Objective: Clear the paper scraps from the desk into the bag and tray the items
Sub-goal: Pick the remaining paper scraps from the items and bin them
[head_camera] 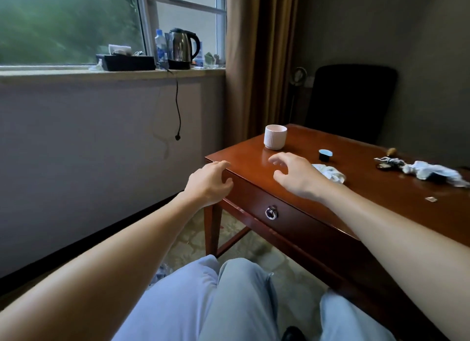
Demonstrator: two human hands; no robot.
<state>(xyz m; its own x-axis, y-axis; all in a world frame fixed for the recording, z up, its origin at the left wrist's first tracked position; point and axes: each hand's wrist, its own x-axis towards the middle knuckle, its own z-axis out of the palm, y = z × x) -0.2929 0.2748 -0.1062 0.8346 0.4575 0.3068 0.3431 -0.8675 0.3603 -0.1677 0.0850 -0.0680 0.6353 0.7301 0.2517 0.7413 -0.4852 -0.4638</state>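
Observation:
A reddish wooden desk (381,195) fills the right side. On it stand a ribbed white cup (275,136) and a small black pot with a blue lid (325,155). A crumpled white paper scrap (332,172) lies just right of my right hand (296,174), which hovers over the desk with fingers spread and loosely bent, holding nothing. A larger crumpled white scrap (435,172) lies further right, with a tiny scrap (431,199) in front of it. My left hand (209,181) rests its curled fingers on the desk's left corner edge. No bag is visible.
A black tray (126,62) with small items, a steel kettle (182,47) and a water bottle (160,45) sit on the windowsill at the back left. A dark chair (352,101) stands behind the desk. Keys and small objects (387,161) lie near the large scrap. The desk drawer has a ring pull (271,212).

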